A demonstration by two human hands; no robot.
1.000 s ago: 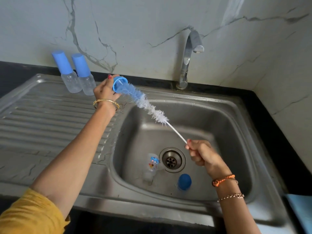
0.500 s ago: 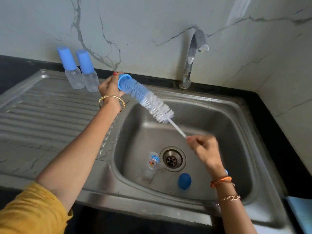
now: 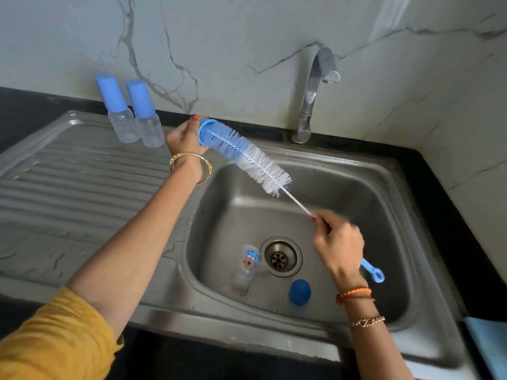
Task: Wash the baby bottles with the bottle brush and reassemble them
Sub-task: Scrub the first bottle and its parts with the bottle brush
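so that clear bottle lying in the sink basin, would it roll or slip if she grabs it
The clear bottle lies on its side beside the drain, so its round body would probably roll at a nudge. It looks like thin, empty plastic, likely light. The sink may be wet, so possibly slippery; water isn't clearly visible.

A mustard-yellow sleeve (image 3: 52, 341) and gold bangle (image 3: 192, 163) on the left arm; orange thread (image 3: 354, 293) and chain bracelet (image 3: 366, 322) on the right.

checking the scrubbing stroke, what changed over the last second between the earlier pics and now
The right hand has drawn the bottle brush back out of the blue cap, so more bristle shows and the handle's blue end is now visible. The left hand still grips the cap. The two capped bottles and the bottle in the sink stayed put.
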